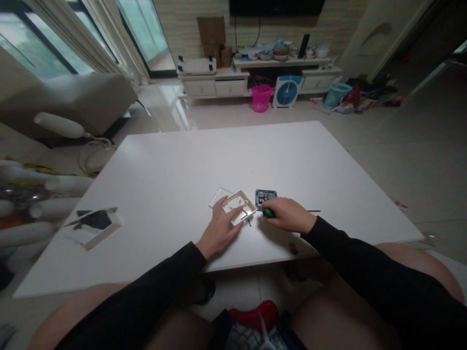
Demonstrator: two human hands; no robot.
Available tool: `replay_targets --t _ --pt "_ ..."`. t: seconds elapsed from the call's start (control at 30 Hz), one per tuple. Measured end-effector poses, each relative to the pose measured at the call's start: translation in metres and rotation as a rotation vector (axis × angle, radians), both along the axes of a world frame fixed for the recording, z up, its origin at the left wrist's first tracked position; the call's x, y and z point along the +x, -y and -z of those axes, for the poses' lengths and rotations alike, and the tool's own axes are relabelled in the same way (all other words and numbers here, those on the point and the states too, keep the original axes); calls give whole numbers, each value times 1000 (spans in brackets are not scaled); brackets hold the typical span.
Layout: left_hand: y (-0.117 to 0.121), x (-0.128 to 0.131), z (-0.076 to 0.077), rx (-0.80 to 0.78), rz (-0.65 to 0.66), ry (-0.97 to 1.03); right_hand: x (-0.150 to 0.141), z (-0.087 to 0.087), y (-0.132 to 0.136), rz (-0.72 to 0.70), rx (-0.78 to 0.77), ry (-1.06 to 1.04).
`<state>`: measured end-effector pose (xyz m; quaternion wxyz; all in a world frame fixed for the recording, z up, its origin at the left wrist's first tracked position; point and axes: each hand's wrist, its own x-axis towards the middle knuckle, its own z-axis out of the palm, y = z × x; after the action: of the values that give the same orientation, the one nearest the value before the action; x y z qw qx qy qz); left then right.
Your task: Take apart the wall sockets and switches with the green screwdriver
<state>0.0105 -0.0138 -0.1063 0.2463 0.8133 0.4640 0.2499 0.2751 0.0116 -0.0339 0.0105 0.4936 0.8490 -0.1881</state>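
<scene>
My left hand (221, 222) grips a small white square plastic box (249, 204), open side up and slightly tilted. A flat clear-and-white cover (218, 196) lies partly behind those fingers. Just below the box's right corner is a small screw (250, 223). My right hand (290, 214) is closed around a green-and-black screwdriver handle (269, 212). Beyond that wrist a thin dark rod (314, 211) shows; I cannot tell whether it is the screwdriver's shaft. A dark square slotted plate (265, 196) lies behind my right hand, its lower part covered.
The white table (182, 165) spreads out before me. On its left lies an open white box (102, 233) with dark contents. A small brown piece (293, 248) sits near the front edge. Across the floor stand a pink basket (261, 98) and a box fan (287, 91).
</scene>
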Motion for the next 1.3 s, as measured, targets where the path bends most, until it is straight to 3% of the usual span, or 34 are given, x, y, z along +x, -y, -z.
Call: replay_targets --t 0.9,1.3 --pt "-2 -1 -11 74 52 -104 2 1 0 -14 0 21" --pt "-3 -3 -5 186 71 -161 0 1 1 -15 11 30"
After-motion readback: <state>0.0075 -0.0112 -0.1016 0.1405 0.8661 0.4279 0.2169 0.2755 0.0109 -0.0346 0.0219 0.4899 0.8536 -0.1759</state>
